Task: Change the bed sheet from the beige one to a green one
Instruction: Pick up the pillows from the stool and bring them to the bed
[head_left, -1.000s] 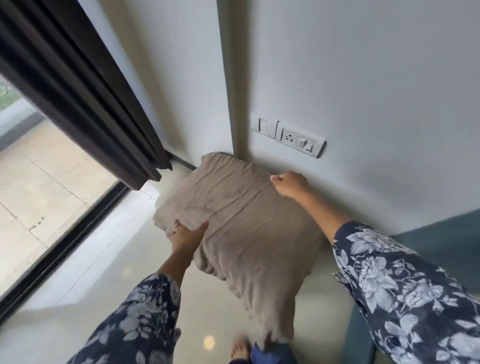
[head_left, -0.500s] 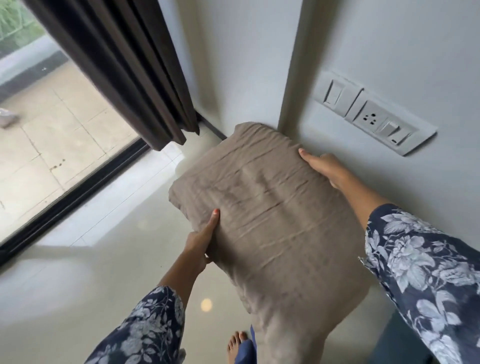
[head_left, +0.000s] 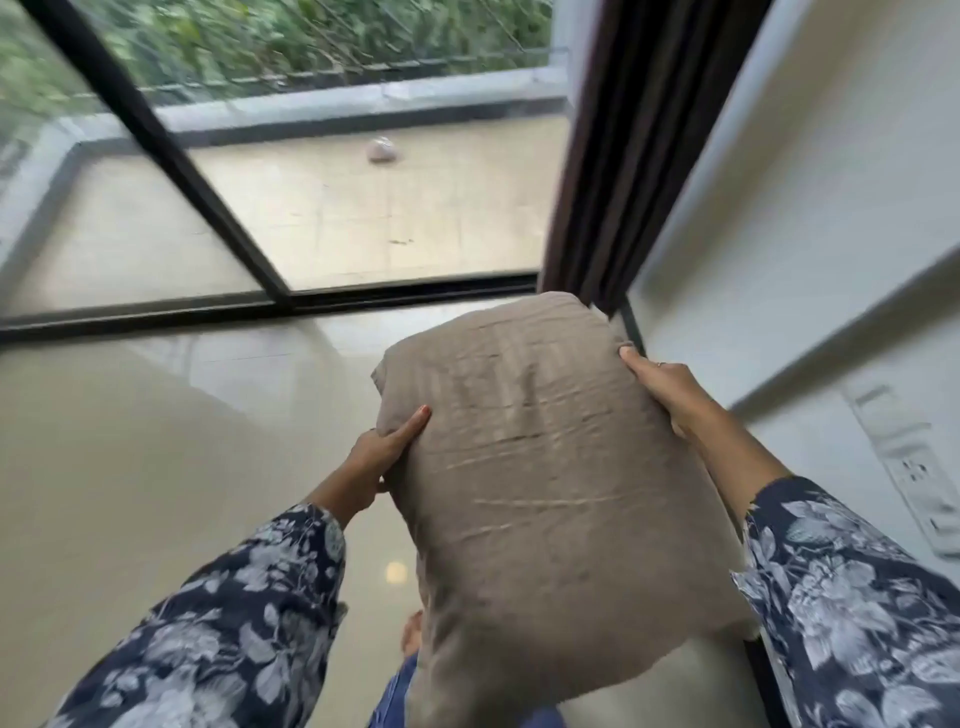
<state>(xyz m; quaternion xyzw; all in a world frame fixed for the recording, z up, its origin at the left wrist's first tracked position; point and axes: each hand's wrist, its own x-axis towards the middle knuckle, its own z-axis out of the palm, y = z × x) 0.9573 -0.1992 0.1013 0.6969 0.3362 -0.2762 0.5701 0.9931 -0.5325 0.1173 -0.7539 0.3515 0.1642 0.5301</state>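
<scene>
So the beige pillow (head_left: 545, 467) has been lifted clear of the floor by the wall and is now held up in the air, chest-high, over the glossy floor (head_left: 130, 467). Looks like it's being cleared off so the sheet can be swapped.

It's gripped at both side edges: left hand (head_left: 379, 457) with thumb on top, fingers tucked under; right hand (head_left: 670, 389) curled round the far edge.

Long axis runs away from the body, top end pointed toward the dark curtain (head_left: 613, 156).
</scene>
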